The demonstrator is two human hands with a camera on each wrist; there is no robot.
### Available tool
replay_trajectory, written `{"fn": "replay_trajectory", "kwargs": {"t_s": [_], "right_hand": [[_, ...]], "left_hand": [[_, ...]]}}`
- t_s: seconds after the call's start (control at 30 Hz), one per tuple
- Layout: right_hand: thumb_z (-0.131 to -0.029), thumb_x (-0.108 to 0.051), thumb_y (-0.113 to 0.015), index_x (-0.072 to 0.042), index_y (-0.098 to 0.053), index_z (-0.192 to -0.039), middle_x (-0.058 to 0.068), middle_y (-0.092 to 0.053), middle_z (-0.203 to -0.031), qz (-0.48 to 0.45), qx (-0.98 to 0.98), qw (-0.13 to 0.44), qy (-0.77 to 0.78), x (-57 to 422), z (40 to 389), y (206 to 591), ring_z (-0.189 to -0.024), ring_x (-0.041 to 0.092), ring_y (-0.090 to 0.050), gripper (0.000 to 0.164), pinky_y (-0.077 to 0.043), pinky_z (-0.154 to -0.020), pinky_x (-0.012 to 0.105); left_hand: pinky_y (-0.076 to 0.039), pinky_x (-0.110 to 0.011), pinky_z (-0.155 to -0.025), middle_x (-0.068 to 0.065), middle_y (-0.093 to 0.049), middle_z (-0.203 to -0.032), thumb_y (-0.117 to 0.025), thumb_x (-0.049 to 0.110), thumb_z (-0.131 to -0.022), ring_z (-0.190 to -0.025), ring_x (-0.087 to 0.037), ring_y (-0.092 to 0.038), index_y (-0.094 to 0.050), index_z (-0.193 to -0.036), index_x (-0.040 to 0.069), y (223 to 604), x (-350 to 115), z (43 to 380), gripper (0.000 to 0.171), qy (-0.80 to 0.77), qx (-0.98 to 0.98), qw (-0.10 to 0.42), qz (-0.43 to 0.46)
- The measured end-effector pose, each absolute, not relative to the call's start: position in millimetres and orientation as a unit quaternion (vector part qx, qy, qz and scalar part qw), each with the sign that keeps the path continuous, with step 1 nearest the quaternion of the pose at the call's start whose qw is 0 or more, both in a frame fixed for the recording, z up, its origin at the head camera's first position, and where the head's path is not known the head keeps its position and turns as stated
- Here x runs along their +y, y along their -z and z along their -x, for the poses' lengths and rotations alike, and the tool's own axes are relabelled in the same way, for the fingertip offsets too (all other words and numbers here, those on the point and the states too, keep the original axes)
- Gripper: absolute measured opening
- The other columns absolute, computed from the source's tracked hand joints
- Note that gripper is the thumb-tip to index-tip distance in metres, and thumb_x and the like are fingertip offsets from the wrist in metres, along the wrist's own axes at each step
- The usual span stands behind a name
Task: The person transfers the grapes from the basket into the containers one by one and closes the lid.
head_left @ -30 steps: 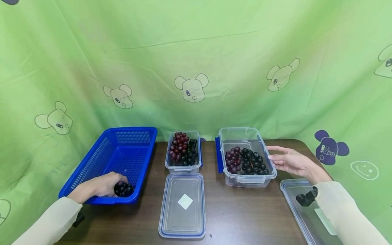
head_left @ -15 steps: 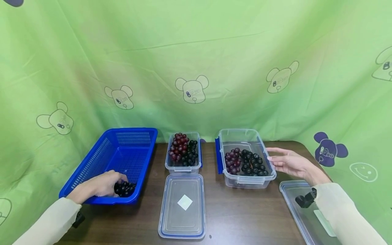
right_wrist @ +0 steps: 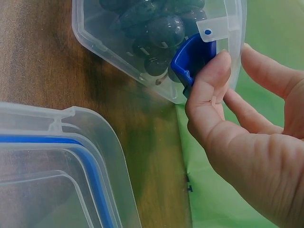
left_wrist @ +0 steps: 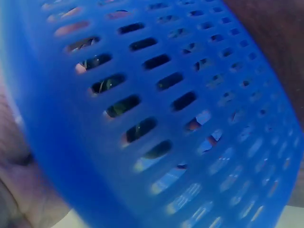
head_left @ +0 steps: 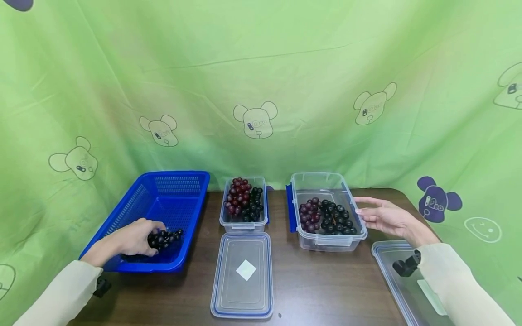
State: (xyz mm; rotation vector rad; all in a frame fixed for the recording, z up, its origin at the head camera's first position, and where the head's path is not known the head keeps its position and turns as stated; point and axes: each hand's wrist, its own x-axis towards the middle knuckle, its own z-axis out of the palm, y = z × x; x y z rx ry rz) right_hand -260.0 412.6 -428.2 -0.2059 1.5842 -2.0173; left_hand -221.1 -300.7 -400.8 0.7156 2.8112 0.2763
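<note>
In the head view my left hand (head_left: 134, 237) grips a bunch of black grapes (head_left: 163, 238) inside the blue basket (head_left: 193, 217), near its front end. The basket's slotted wall (left_wrist: 156, 95) hides most of that hand in the left wrist view. My right hand (head_left: 389, 217) rests its extended fingers against the right side of the larger clear container (head_left: 326, 241). Close up, its thumb touches the blue side latch (right_wrist: 192, 59). Purple-red grapes (head_left: 310, 215) and black grapes (head_left: 337, 218) lie in that container, which stands uncovered.
A smaller clear container (head_left: 244, 225) with red and black grapes stands between basket and larger container. In front of it lies a clear lid (head_left: 242, 294) with a white label. Another lid (head_left: 391, 258) lies under the right forearm. A green curtain (head_left: 261, 59) hangs behind the table (head_left: 326, 285).
My left hand has risen slightly and shifted left in the basket, with the black grapes lifting along with it. My right hand stays at the larger container's side.
</note>
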Motion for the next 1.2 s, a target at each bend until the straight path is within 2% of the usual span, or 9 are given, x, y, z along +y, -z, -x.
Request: {"fn": "replay_trajectory", "kwargs": {"t_s": [0.13, 0.33, 0.43, 0.6, 0.73, 0.83, 0.97, 1.13, 1.2], "right_hand": [[-0.106, 0.005, -0.048, -0.029, -0.068, -0.13, 0.002, -0.078, -0.11, 0.084, 0.598, 0.283, 0.745, 412, 261, 427, -0.099, 0.012, -0.074, 0.046, -0.062, -0.094, 0.029], [-0.106, 0.005, -0.048, -0.031, -0.066, -0.13, 0.001, -0.078, -0.111, 0.087, 0.605, 0.29, 0.736, 413, 263, 425, -0.1, 0.013, -0.075, 0.046, -0.062, -0.095, 0.031], [-0.107, 0.004, -0.049, -0.031, -0.064, -0.13, 0.002, -0.078, -0.111, 0.087, 0.61, 0.291, 0.732, 413, 263, 424, -0.101, 0.014, -0.075, 0.045, -0.062, -0.095, 0.032], [-0.107, 0.003, -0.05, -0.031, -0.061, -0.132, 0.001, -0.077, -0.11, 0.085, 0.619, 0.287, 0.727, 411, 264, 423, -0.098, 0.013, -0.075, 0.044, -0.062, -0.094, 0.031], [-0.107, 0.003, -0.049, -0.031, -0.062, -0.132, 0.001, -0.077, -0.11, 0.09, 0.616, 0.286, 0.728, 412, 263, 423, -0.098, 0.013, -0.075, 0.045, -0.062, -0.094, 0.031], [-0.107, 0.004, -0.048, -0.032, -0.064, -0.132, 0.001, -0.077, -0.111, 0.095, 0.61, 0.29, 0.731, 412, 264, 424, -0.098, 0.013, -0.074, 0.046, -0.062, -0.094, 0.031], [-0.107, 0.003, -0.048, -0.033, -0.064, -0.131, 0.001, -0.077, -0.112, 0.096, 0.608, 0.291, 0.733, 413, 263, 426, -0.099, 0.013, -0.074, 0.046, -0.062, -0.094, 0.031], [-0.107, 0.003, -0.048, -0.033, -0.065, -0.131, 0.0, -0.077, -0.111, 0.091, 0.614, 0.286, 0.73, 414, 264, 428, -0.099, 0.012, -0.074, 0.046, -0.062, -0.094, 0.03], [-0.107, 0.002, -0.048, -0.033, -0.065, -0.131, 0.0, -0.077, -0.111, 0.091, 0.615, 0.285, 0.73, 414, 264, 428, -0.099, 0.012, -0.073, 0.046, -0.062, -0.094, 0.03]], "left_hand": [[-0.052, -0.029, -0.07, -0.018, -0.074, -0.118, -0.09, 0.025, -0.079, -0.098, -0.023, -0.073, -0.067, -0.131, 0.007, 392, -302, 223, 0.06, -0.105, 0.959, 0.114, -0.236], [-0.051, -0.028, -0.07, -0.023, -0.072, -0.122, -0.089, 0.027, -0.081, -0.082, -0.012, -0.069, -0.065, -0.135, 0.006, 378, -305, 229, 0.062, -0.125, 0.96, 0.109, -0.225], [-0.052, -0.031, -0.072, -0.025, -0.072, -0.123, -0.088, 0.027, -0.082, -0.086, -0.018, -0.071, -0.063, -0.137, 0.004, 370, -308, 233, 0.064, -0.134, 0.961, 0.094, -0.222], [-0.061, -0.045, -0.082, -0.025, -0.073, -0.119, -0.088, 0.027, -0.081, -0.11, -0.038, -0.071, -0.064, -0.136, 0.003, 350, -310, 238, 0.065, -0.149, 0.962, 0.037, -0.226], [-0.06, -0.058, -0.09, -0.028, -0.072, -0.123, -0.088, 0.029, -0.083, -0.112, -0.044, -0.071, -0.062, -0.139, 0.004, 328, -305, 240, 0.067, -0.182, 0.959, 0.002, -0.219], [-0.058, -0.06, -0.095, -0.028, -0.071, -0.129, -0.087, 0.032, -0.085, -0.113, -0.045, -0.071, -0.061, -0.141, 0.005, 314, -299, 239, 0.068, -0.209, 0.956, -0.011, -0.207], [-0.061, -0.05, -0.094, -0.022, -0.074, -0.127, -0.087, 0.031, -0.087, -0.112, -0.038, -0.074, -0.062, -0.142, 0.009, 301, -288, 244, 0.065, -0.255, 0.945, -0.018, -0.203], [-0.062, -0.027, -0.086, -0.009, -0.078, -0.115, -0.088, 0.024, -0.087, -0.103, -0.013, -0.076, -0.064, -0.138, 0.013, 293, -269, 255, 0.057, -0.354, 0.914, -0.023, -0.197], [-0.061, -0.023, -0.086, -0.006, -0.078, -0.116, -0.087, 0.022, -0.087, -0.101, -0.004, -0.074, -0.063, -0.138, 0.012, 288, -260, 259, 0.057, -0.387, 0.902, -0.027, -0.192]]}}
